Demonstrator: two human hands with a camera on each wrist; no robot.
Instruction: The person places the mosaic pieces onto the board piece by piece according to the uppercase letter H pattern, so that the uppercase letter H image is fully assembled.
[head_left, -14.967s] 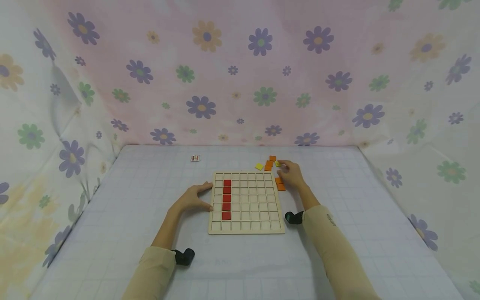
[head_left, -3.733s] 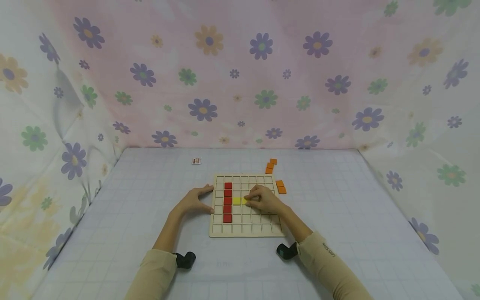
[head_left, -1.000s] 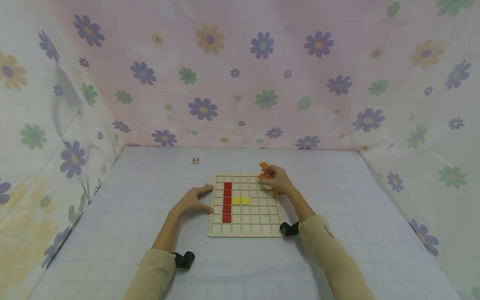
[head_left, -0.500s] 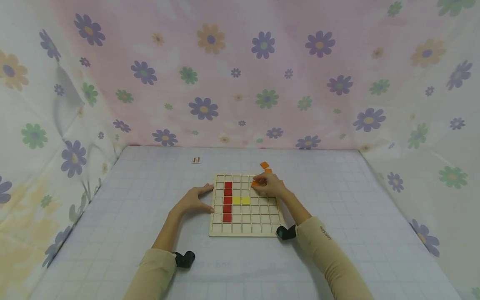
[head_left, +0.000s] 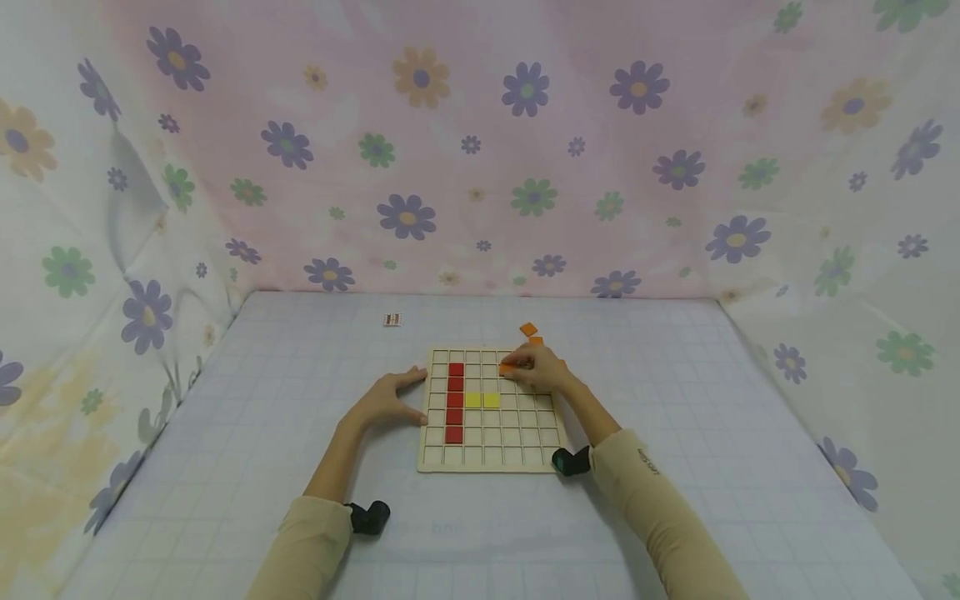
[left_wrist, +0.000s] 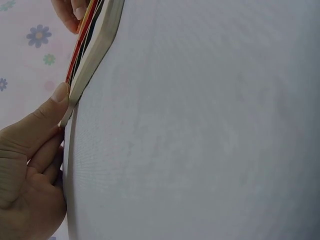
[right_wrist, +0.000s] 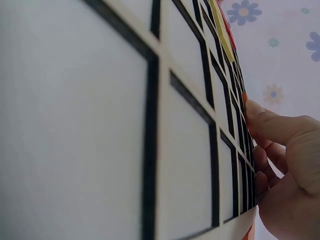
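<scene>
Hands (head_left: 543, 370) touch the board (head_left: 491, 468) and orange tile (head_left: 507, 370), sleeve lettering (head_left: 648, 462) illegible.

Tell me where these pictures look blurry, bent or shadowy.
Head view: dim, soft light, with a faint shadow beside the bare left forearm; right wrist view: the pale wooden grid board blurs at its nearest cells and its edge bows, likely from the lens; left wrist view: the white tabletop looks hazy, without crisp detail.
</scene>
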